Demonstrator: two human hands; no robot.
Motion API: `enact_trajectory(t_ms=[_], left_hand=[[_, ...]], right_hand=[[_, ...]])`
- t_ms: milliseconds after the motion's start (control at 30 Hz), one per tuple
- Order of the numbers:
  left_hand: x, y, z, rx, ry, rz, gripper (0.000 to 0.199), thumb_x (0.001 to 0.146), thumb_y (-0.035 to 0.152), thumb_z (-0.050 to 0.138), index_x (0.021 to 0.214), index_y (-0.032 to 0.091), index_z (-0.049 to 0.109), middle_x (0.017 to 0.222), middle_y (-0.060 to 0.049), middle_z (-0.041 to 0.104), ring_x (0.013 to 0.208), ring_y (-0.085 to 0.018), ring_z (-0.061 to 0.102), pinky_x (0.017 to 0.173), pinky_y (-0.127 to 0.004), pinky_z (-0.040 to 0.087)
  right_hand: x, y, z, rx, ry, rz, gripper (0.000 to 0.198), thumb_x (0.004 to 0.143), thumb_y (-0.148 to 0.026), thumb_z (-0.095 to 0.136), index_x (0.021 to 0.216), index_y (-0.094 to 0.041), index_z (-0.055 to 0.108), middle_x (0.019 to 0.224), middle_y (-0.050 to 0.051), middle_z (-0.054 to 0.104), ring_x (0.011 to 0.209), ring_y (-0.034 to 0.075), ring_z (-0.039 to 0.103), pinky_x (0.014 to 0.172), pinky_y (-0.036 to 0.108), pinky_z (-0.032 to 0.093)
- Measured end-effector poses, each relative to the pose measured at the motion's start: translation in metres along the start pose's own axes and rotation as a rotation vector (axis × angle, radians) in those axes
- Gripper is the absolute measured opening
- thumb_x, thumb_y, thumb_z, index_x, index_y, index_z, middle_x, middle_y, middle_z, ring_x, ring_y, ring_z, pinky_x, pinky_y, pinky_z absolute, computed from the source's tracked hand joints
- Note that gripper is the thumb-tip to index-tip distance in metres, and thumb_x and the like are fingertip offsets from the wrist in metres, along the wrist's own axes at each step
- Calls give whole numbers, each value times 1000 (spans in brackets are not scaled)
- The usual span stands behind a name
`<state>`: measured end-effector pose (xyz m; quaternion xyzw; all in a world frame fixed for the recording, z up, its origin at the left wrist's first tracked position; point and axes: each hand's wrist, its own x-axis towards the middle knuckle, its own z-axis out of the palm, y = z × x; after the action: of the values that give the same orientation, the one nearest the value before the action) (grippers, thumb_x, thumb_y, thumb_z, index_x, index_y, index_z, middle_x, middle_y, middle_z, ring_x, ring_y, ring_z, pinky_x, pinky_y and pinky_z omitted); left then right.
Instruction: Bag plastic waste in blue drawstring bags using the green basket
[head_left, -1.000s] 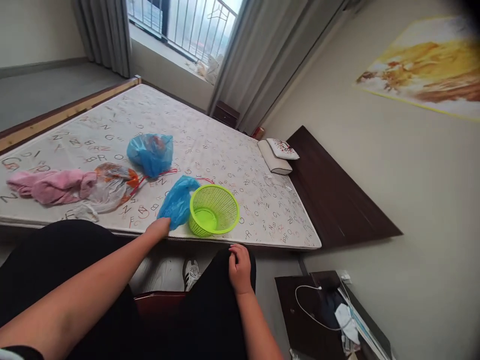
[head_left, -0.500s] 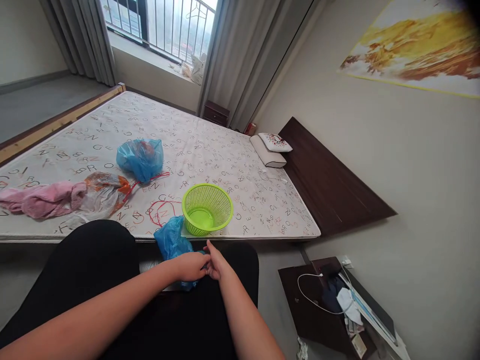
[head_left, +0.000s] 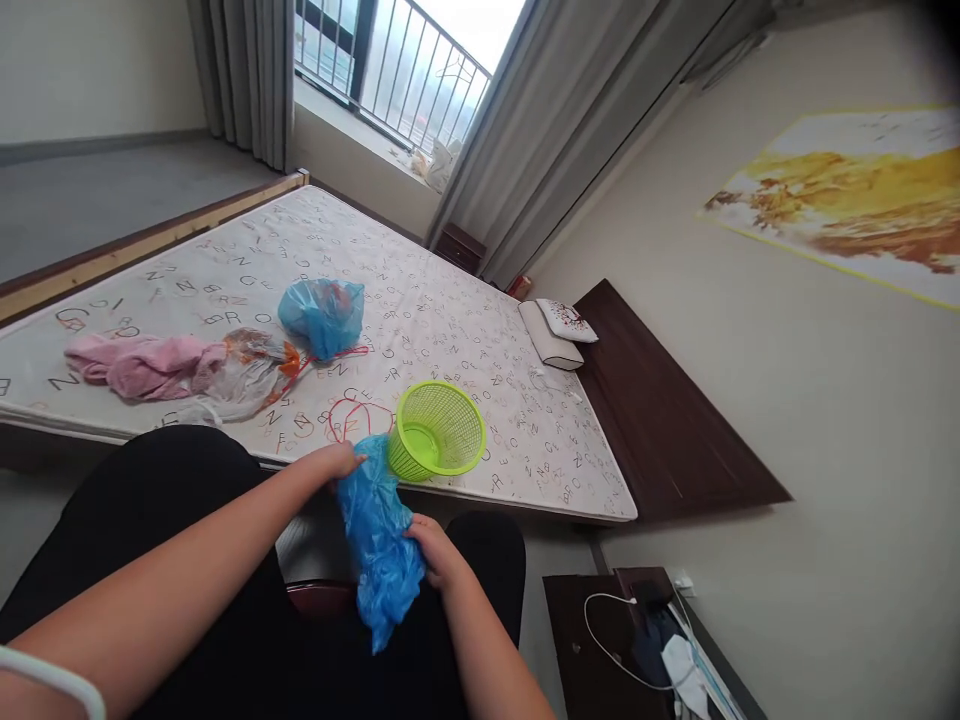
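A crumpled blue plastic bag (head_left: 382, 540) hangs between my two hands, above my lap. My left hand (head_left: 339, 464) pinches its upper left edge, close to the mattress edge. Lower down, my right hand (head_left: 439, 555) grips the bag's right side between thumb and fingers. Just beyond the bag, a green mesh plastic basket (head_left: 437, 432) stands at the near edge of the mattress, with nothing inside. A loop of red string (head_left: 361, 410) lies to its left on the mattress.
On the letter-printed mattress (head_left: 405, 300) lie a second blue bag (head_left: 322, 315), a pink towel (head_left: 150, 366) and a clear plastic bag (head_left: 255, 375). Two pillows (head_left: 555, 335) rest by the dark headboard (head_left: 675, 430). A dark bedside table (head_left: 577, 640) holds a white cable and a mask.
My hands have moved apart, the left one up and to the left. The blue bag is now stretched between them. The view has turned, so the bed sits differently in frame.
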<state>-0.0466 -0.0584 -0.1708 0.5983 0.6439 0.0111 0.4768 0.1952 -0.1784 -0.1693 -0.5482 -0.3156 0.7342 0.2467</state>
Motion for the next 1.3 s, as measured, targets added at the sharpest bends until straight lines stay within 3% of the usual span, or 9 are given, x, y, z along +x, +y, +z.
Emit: enact_trajectory(t_ms=[233, 433, 533, 633, 767, 900, 1033, 1200, 1300], left_hand=[[-6, 4, 47, 30, -2, 227, 8, 84, 22, 62, 81, 16, 66, 84, -12, 73, 93, -30, 72, 88, -38, 53], [-43, 26, 31, 108, 126, 594, 19, 93, 31, 52, 94, 21, 69, 107, -13, 74, 107, -31, 68, 98, -43, 48], [-66, 33, 35, 249, 116, 977, 16, 90, 30, 58, 89, 22, 72, 99, -13, 75, 100, -31, 69, 90, -41, 51], [-79, 34, 49, 305, 74, 1121, 14, 85, 30, 64, 83, 22, 76, 95, -13, 76, 92, -31, 69, 80, -41, 53], [-86, 33, 60, 283, -51, 1010, 15, 81, 35, 69, 74, 25, 77, 82, -9, 75, 74, -28, 68, 68, -38, 52], [-86, 31, 56, 207, -239, 884, 18, 84, 35, 62, 85, 27, 79, 78, -6, 74, 66, -24, 64, 64, -35, 48], [-75, 32, 51, -3, -203, 718, 18, 82, 27, 60, 88, 24, 76, 83, -6, 74, 75, -24, 65, 73, -35, 50], [-62, 41, 45, -803, -223, 282, 27, 90, 42, 57, 103, 21, 67, 97, -6, 73, 92, -23, 67, 79, -32, 55], [-63, 44, 40, -1304, -375, 188, 37, 93, 54, 55, 111, 22, 61, 100, -5, 72, 91, -19, 68, 80, -30, 56]], right_hand=[[11, 39, 36, -191, -123, 87, 32, 68, -48, 81, 76, -19, 69, 72, 0, 65, 73, 20, 61, 81, 34, 50], [35, 31, 36, 30, 567, -18, 65, 96, -78, 26, 107, -24, 61, 111, 11, 69, 90, 24, 68, 71, 34, 52], [21, 3, 24, 150, 434, -80, 80, 93, -82, 8, 117, -25, 59, 118, 13, 71, 94, 26, 71, 66, 34, 52], [-2, -21, 12, 50, 232, -158, 77, 87, -89, 28, 122, -27, 60, 124, 11, 72, 97, 28, 72, 68, 37, 54], [-23, -37, 1, -242, 211, -287, 59, 70, -57, 82, 117, -24, 66, 119, 9, 74, 102, 27, 70, 87, 38, 54], [-35, -50, -6, -374, 346, -459, 29, 71, -38, 79, 90, -20, 67, 86, 2, 72, 81, 20, 65, 79, 31, 51], [-44, -63, -8, -236, 509, -597, 29, 72, -40, 80, 82, -21, 60, 76, -3, 66, 69, 14, 57, 67, 25, 47], [-51, -67, -6, -63, 463, -631, 35, 69, -41, 84, 90, -21, 65, 85, 1, 73, 76, 17, 64, 77, 31, 53], [-57, -61, -6, -171, 319, -546, 42, 67, -44, 87, 99, -21, 73, 93, 6, 76, 86, 23, 68, 84, 37, 55]])
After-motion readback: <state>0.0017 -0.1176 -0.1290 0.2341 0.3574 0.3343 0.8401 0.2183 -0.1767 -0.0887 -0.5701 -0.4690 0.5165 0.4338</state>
